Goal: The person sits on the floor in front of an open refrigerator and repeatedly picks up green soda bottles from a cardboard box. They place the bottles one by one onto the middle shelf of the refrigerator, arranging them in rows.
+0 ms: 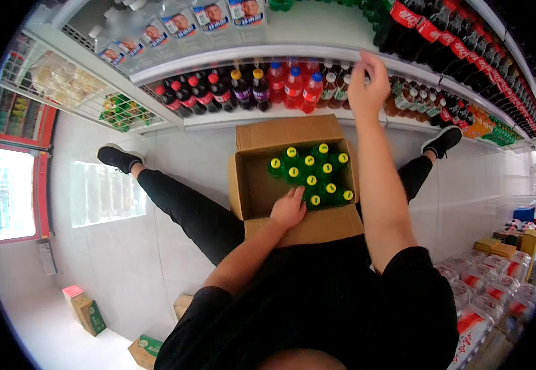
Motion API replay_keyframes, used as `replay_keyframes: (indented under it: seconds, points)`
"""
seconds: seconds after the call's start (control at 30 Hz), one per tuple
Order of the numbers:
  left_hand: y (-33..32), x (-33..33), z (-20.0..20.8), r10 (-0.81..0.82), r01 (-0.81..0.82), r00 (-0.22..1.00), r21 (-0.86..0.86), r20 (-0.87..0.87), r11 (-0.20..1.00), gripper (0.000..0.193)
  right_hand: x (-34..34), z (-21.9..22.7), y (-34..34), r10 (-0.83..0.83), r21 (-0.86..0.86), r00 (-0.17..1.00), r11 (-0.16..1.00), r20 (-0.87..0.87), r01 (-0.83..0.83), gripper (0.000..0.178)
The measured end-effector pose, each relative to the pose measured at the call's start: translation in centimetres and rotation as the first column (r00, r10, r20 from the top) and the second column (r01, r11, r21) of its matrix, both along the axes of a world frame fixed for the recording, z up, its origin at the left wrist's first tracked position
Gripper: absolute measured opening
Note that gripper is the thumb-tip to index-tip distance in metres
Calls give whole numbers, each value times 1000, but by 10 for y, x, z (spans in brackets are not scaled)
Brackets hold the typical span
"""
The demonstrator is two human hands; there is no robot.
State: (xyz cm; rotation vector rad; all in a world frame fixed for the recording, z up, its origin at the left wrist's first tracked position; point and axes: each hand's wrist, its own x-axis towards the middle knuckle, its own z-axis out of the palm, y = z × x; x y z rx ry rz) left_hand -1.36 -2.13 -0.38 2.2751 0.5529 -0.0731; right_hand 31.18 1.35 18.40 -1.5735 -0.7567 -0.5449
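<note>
On the floor between my legs stands an open cardboard box [239,185], holding several green bottles [292,161] with yellow caps, grouped toward its right side. My left hand [289,208] rests over the box's near edge. Its fingers reach in beside the nearest bottles and seem to touch one, with no bottle lifted. My right hand [368,86] is raised at the edge of the shelf, in front of the bottom row of drinks. Its fingers are loosely curved and apart, with nothing visible in them.
The bottom shelf holds dark bottles [200,92], red drink bottles [294,86] and brown drink bottles [407,98]. Above its shelf edge [268,57] stand clear water bottles [212,15] and cola bottles [459,55]. Wrapped drink packs [490,290] are stacked right; small cartons [86,311] stand left.
</note>
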Motion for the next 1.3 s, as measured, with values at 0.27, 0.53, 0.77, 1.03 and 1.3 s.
replay_keyframes:
  seconds: [0.27, 0.53, 0.77, 1.03, 1.3]
  points:
    - [26, 3, -16, 285, -374, 908, 287, 306, 882, 69, -181, -179, -129, 86, -685, 993, 718, -85, -121, 44]
    - [81, 25, -30, 198, -299, 927, 307, 320, 904, 55, -176, -197, -121, 16, -843, 991, 524, -131, -120, 54]
    - [115, 22, -31, 91, -138, 971, 203, 222, 970, 34, -176, -201, -125, 25, -831, 990, 541, -136, -128, 44]
    - [130, 0, -19, 366, -388, 901, 52, 235, 920, 36, -176, -200, -123, 27, -807, 986, 571, -163, -149, 35]
    - [116, -20, 60, 387, -462, 808, 69, 444, 884, 30, -183, -185, -128, 114, -831, 991, 543, -67, -119, 46]
